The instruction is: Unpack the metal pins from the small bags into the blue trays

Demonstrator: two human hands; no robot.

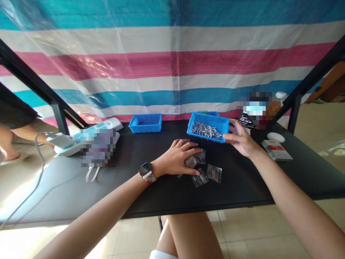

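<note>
Head view, left hand (176,158): your grip is spread over small clear plastic packets (215,173) on the black desk (242,180).
Right hand (240,139): your grip pinches the right end of a blue rectangular plastic bin (207,118), beyond the packets.
Inside the bin: thin silvery metal pins (205,130).

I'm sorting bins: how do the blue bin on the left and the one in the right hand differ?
The right hand grips the right bin; no hand touches the left bin. Thin metal pieces show inside the right bin, while the left bin shows its bare blue bottom. The right bin looks tilted; the left bin sits flat on the table. Both are blue and open.
</note>
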